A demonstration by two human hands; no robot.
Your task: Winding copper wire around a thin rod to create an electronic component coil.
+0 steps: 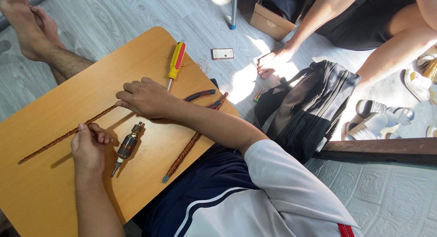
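Head view, seated on floor, low wooden tabletop (54,196) across the legs.

- Left hand (88,148): thumb and forefinger pressed together, pinching the long twisted copper strand (50,145) partway along. The other fingers are curled in.
- Right hand (145,98): fingers bent, tips pressed down on the upper end of the same strand, pinning it to the tabletop. I cannot tell whether the thumb grips it.
- The strand lies diagonally on the tabletop, its free end trailing toward the lower left, well clear of both hands.
- Small motor armature (127,146) lies just beside the left hand, untouched.
- Second copper strand (191,143) lies apart under the right forearm, with nothing holding it.
- Yellow-and-red screwdriver (175,59) and pliers (202,95) lie beyond the right hand, both idle.

Judgement: the held strand looks twisted along its whole visible length and the second looks finished with (set aside). The work seems well along, with handling of this strand still under way. Whether the armature still carries wire is too small to tell.

Another person's arm (318,18) reaches toward a cardboard box (268,21), and a black backpack (309,109) lies on the floor
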